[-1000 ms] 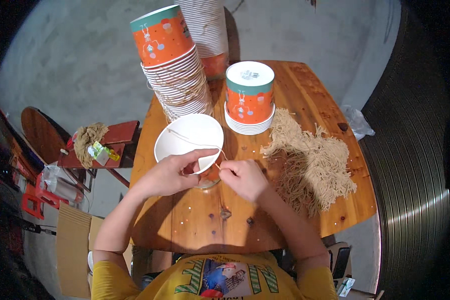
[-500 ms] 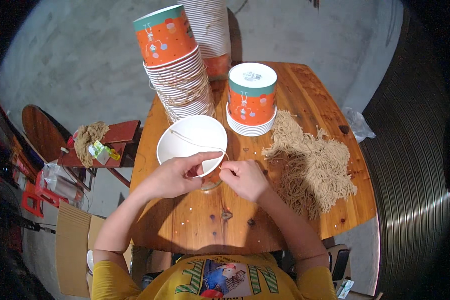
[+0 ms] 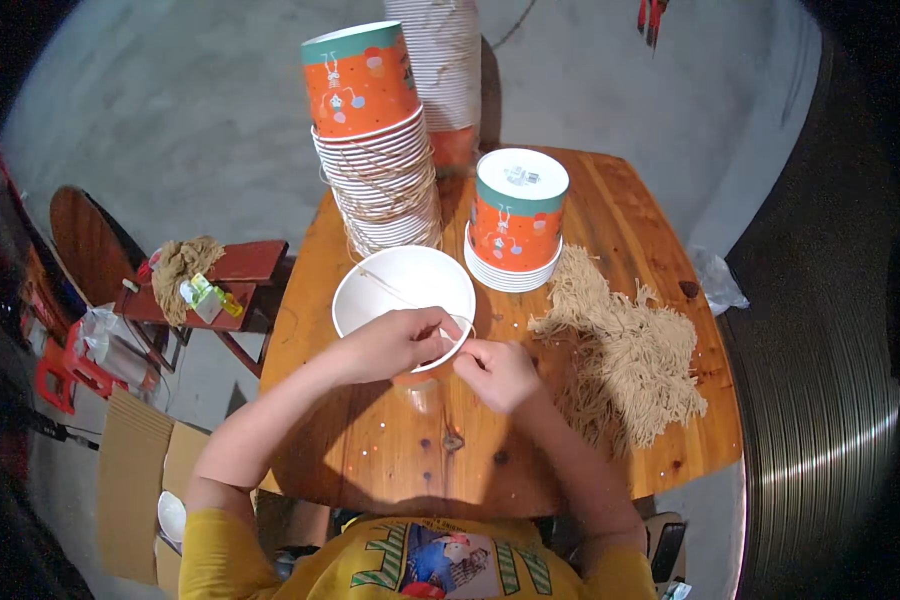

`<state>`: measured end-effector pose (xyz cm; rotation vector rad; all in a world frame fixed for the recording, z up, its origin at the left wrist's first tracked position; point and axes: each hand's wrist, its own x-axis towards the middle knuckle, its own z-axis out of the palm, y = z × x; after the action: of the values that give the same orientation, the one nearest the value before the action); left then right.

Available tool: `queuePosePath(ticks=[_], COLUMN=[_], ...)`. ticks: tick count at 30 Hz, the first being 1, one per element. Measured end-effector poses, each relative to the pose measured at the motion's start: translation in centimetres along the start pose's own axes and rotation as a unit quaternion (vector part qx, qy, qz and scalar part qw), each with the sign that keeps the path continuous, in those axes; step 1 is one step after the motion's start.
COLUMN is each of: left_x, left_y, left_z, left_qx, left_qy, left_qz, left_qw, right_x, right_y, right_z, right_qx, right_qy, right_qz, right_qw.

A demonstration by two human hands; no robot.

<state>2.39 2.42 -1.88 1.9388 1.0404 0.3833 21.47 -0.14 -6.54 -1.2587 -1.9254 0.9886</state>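
A paper bucket with a white inside stands tilted at the middle of the table, its mouth toward me. A thin pale string runs across its inside to the right part of the rim. My left hand reaches over the near rim, its thumb and forefinger closed on the string there. Just outside the rim, my right hand is closed in a pinch on the string, its fingertips close to the left ones. The exact grip is partly hidden by the fingers.
Behind stand a tall stack of orange-and-green paper buckets wound with strings, another stack, and a short upturned stack. A heap of tan strings lies right on the wooden table. A red bench stands left.
My left forefinger, stretched along the rim before, has curled in toward the string. Both hands stay at the rim's right side. The whole view has shifted slightly.
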Motion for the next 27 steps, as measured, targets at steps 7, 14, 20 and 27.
queuePosePath(ticks=[7, 14, 20, 27], left_x=[1.0, 0.5, 0.1, 0.7], left_y=[-0.8, -0.4, 0.0, 0.7], left_z=[0.2, 0.0, -0.9, -0.4], left_qx=[0.025, 0.057, -0.015, -0.053], left_qy=[0.012, 0.055, 0.107, 0.115], left_qz=[0.045, 0.028, -0.016, 0.017], left_qw=[0.999, 0.996, 0.994, 0.992], right_x=[0.0, 0.2, 0.1, 0.8], right_y=[0.5, 2.6, 2.2, -2.3], right_z=[0.3, 1.0, 0.2, -1.4], right_qx=[0.034, 0.114, 0.145, -0.039], right_qy=[0.03, 0.031, 0.099, 0.067], right_qz=[-0.043, -0.058, -0.13, -0.025], right_qw=[0.998, 0.991, 0.976, 0.997])
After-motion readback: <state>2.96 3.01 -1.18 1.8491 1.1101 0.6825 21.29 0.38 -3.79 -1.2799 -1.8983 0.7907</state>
